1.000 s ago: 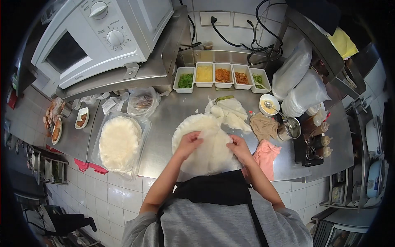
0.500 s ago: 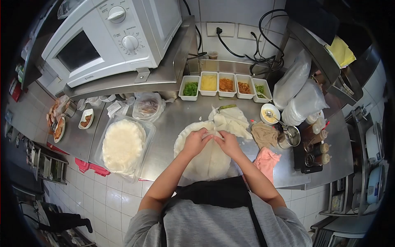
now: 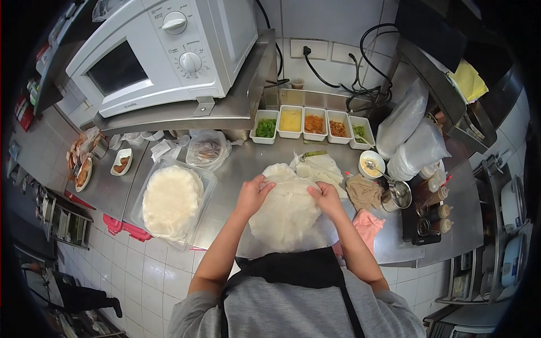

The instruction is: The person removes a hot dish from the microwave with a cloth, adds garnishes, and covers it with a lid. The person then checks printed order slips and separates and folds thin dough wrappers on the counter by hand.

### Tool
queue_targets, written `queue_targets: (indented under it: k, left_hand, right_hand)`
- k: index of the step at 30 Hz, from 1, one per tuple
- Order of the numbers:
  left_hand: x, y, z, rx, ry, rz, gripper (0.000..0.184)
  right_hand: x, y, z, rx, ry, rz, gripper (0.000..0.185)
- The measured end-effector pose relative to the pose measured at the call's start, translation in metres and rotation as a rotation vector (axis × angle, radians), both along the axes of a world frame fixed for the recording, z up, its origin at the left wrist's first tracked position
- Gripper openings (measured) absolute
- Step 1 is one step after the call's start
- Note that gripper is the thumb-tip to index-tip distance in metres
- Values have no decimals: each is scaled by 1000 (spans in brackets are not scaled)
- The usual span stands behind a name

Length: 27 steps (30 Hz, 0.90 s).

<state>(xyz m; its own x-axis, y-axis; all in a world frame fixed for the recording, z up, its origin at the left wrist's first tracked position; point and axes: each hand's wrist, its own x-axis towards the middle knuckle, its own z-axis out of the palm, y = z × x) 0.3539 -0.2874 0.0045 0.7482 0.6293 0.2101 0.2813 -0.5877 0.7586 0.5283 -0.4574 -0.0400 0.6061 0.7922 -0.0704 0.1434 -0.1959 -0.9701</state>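
A thin, pale round wrapper (image 3: 286, 217) is stretched between my two hands over the steel counter. My left hand (image 3: 253, 197) is closed on its upper left edge, thumb and fingers pinched together. On the opposite side my right hand (image 3: 328, 198) pinches the upper right edge. Just behind the wrapper lie crumpled, torn wrapper pieces (image 3: 324, 169) with a green strip (image 3: 314, 153) on top. To the left, a thick stack of round wrappers (image 3: 172, 197) sits in a clear plastic container (image 3: 209, 185).
White tubs of chopped greens (image 3: 265, 128), yellow shreds (image 3: 291, 119) and brown fillings line the back. At right are a bowl with a spoon (image 3: 372, 164), brown cloth (image 3: 364, 192), pink cloth (image 3: 369, 225) and sauce bottles (image 3: 442, 211). A microwave (image 3: 163, 56) overhangs the left.
My hands have moved apart from their close pinch at the wrapper's middle. The wrapper now spreads between them, with its far edge showing. The camera view has shifted slightly.
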Motion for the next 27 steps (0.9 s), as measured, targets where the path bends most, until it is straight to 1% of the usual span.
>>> queue_targets:
  k: [3, 5, 6, 8, 9, 11, 12, 14, 18, 21, 24, 26, 27]
  left_hand:
    - [6, 0, -2, -2, -40, -116, 28]
    - [18, -7, 4, -65, -108, -132, 25]
    - [22, -8, 7, -97, -143, -138, 24]
    - [28, -4, 10, -291, -79, -192, 22]
    - [30, -3, 14, -387, -47, -221, 21]
    - [31, -8, 20, -261, -75, -240, 19]
    - [31, -11, 24, -198, -87, -254, 18]
    - [31, -16, 28, -159, -133, -226, 18]
    - [25, -9, 29, -61, -157, -133, 23]
    - [17, 3, 17, -141, -184, -20, 23]
    - [9, 4, 13, -216, -126, 77, 23]
    - [6, 2, 5, -360, -158, 36, 23]
    - [6, 1, 6, -431, -175, 14, 23]
  right_hand:
    - [-7, -1, 22, 99, 185, 131, 20]
    - [-22, 2, 41, 119, 268, 200, 21]
    - [-25, 2, 45, 116, 253, 210, 22]
    - [-26, 6, 51, 114, 219, 232, 23]
    - [-25, 12, 49, 208, 89, 199, 21]
    - [-19, 23, 41, 392, -165, 121, 18]
    - [-19, 24, 49, 259, -225, 105, 19]
    - [-19, 21, 73, -7, -343, 70, 19]
    - [-10, 26, 49, 115, -232, -63, 18]
    - [-7, 23, 40, 187, -52, -105, 16]
    - [-10, 16, 45, 256, 185, -95, 12]
    - [-13, 15, 47, 332, 328, -42, 10]
    - [-17, 15, 49, 331, 315, 9, 9]
